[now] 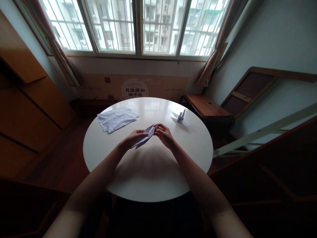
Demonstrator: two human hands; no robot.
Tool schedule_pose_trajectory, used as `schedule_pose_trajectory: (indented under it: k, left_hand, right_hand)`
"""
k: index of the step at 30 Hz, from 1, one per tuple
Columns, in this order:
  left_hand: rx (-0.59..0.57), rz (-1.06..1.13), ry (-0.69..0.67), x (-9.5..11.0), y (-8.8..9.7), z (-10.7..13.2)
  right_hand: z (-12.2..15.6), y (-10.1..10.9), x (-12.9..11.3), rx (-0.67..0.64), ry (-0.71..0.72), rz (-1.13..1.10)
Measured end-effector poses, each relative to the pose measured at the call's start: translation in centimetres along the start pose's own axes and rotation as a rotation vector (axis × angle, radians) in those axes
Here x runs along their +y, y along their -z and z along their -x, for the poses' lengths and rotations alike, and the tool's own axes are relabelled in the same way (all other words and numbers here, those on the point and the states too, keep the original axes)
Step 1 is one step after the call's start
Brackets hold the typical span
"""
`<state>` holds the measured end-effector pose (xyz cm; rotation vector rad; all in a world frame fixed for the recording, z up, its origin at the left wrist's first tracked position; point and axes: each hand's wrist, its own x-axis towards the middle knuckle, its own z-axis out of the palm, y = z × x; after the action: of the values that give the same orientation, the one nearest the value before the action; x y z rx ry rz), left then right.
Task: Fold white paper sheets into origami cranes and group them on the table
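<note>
Between my two hands, above the middle of the round white table (148, 178), is a piece of folded paper (144, 140), pale and long with pointed ends. My left hand (134, 138) is closed on its left side, the thumb lying on top. The fingers of my right hand (163, 133) pinch its upper right end. A finished paper crane (180, 115) stands on the table to the right, apart from both hands. Several creased white paper sheets (117, 119) lie in a loose stack at the table's far left.
Beyond the table a printed cardboard panel (173, 84) leans under the barred window (138, 26). A low wooden stool or small table (206, 105) stands at the back right. Wooden cabinets (27, 109) line the left side, and a wooden frame (247, 89) rests against the right wall.
</note>
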<state>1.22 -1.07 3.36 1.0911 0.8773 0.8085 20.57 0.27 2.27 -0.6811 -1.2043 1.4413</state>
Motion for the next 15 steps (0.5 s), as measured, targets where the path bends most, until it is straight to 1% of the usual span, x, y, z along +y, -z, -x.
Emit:
schedule_pose_trajectory:
  k: [4, 8, 10, 11, 13, 15]
  left_hand:
    - [-0.031, -0.014, 0.029, 0.1, -0.4, 0.2]
    - [-0.052, 0.022, -0.015, -0.3, -0.7, 0.1]
    - [-0.066, 0.030, -0.035, -0.5, -0.7, -0.1]
    - [-0.065, 0.032, -0.044, -0.7, -0.7, -0.1]
    - [-0.043, 0.034, -0.064, -0.9, -0.7, -0.3]
    - [-0.005, 0.033, -0.087, -1.0, -0.6, -0.4]
  right_hand:
    - [-0.1, 0.5, 0.1, -0.010, 0.113, 0.256]
    - [-0.3, 0.7, 0.7, 0.066, 0.290, 0.514]
    - [-0.3, 0.6, 1.0, 0.082, 0.344, 0.551]
    - [-0.3, 0.5, 1.0, 0.084, 0.349, 0.546]
    - [-0.2, 0.3, 1.1, 0.079, 0.317, 0.496]
    - [-0.1, 0.1, 1.0, 0.062, 0.257, 0.424]
